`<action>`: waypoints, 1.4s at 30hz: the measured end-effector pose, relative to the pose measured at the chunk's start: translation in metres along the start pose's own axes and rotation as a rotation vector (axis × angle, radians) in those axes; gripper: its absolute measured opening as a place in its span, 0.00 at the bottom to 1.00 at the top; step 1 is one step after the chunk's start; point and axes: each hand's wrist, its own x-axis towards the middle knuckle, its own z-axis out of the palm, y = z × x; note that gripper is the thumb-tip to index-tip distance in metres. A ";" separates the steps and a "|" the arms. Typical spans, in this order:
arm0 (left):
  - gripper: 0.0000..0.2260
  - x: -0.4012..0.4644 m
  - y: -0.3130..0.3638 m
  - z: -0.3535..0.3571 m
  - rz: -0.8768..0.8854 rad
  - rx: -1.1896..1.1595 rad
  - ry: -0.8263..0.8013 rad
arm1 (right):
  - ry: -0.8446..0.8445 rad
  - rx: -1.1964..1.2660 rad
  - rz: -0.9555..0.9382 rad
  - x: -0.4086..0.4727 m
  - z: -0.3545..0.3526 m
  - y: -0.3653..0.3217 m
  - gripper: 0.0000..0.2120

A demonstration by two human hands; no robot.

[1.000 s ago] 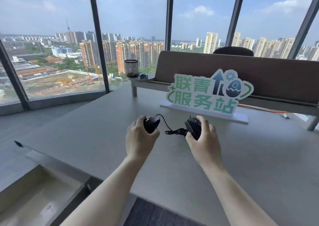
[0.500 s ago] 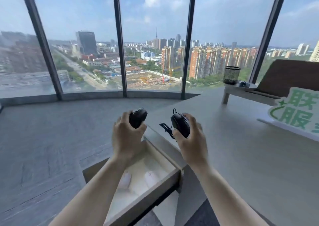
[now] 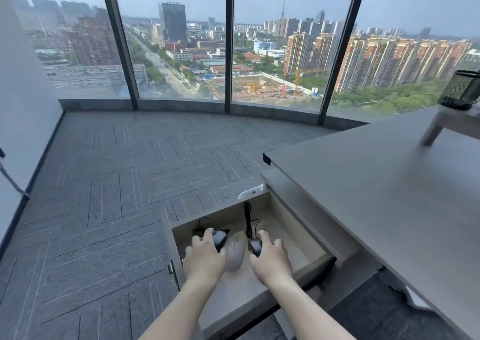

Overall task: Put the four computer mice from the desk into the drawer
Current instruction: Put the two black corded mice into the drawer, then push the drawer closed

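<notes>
Half a second ago I held both mice above the drawer (image 3: 309, 238); now they're down inside it. My left hand (image 3: 205, 258) has its grip closed on one black mouse (image 3: 220, 239), my right hand (image 3: 270, 259) on the other (image 3: 255, 246), flanking a pale mouse (image 3: 235, 254). The walls and the counter (image 3: 376, 183) edge sit close; there's free floor toward the back.

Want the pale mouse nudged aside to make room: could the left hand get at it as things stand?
Probably not yet: the left hand is right beside the pale mouse with nothing between, but its fingers are closed on a black mouse.
</notes>
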 end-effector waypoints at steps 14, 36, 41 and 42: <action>0.28 0.017 -0.018 0.065 -0.140 0.454 -0.389 | -0.239 -0.340 0.086 0.020 0.049 0.006 0.35; 0.20 -0.075 -0.092 -0.018 -0.236 -0.771 -0.056 | -0.056 0.075 -0.342 -0.149 0.052 0.006 0.28; 0.22 -0.088 -0.085 -0.010 -0.241 -0.929 -0.121 | -0.039 0.044 -0.340 -0.154 0.060 0.003 0.29; 0.22 -0.087 -0.085 -0.009 -0.245 -0.942 -0.120 | -0.034 0.041 -0.345 -0.154 0.060 0.002 0.27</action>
